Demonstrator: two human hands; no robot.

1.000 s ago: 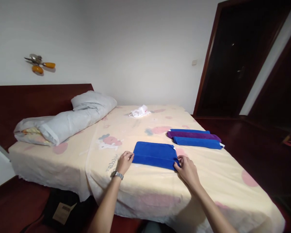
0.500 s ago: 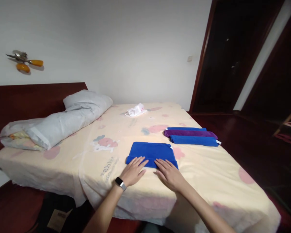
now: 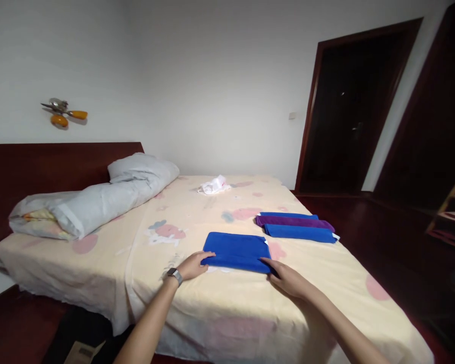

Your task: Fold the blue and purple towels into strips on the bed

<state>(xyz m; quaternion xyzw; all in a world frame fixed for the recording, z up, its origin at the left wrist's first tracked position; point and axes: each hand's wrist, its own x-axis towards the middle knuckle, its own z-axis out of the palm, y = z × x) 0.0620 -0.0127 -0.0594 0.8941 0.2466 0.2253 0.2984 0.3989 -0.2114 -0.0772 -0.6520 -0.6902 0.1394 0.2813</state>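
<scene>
A folded blue towel (image 3: 235,248) lies flat on the cream bed sheet (image 3: 197,303) near the bed's front edge. My left hand (image 3: 192,266), with a watch on the wrist, has its fingertips slid under the towel's near left corner. Over at the near right corner, my right hand (image 3: 288,279) touches the towel's edge with its fingers stretched out. Neither hand has lifted the cloth. Beyond it to the right lie three folded towels side by side: blue (image 3: 287,215), purple (image 3: 293,222) and blue (image 3: 299,233).
A rolled grey duvet and pillow (image 3: 94,199) lie along the dark wooden headboard (image 3: 30,167) on the left. A crumpled white cloth (image 3: 213,185) sits at the bed's far side. A dark doorway (image 3: 349,116) stands on the right, with dark red floor around the bed.
My hands were flat on the towel's near edge half a second ago; they have spread apart to its two near corners. The camera has tilted down slightly.
</scene>
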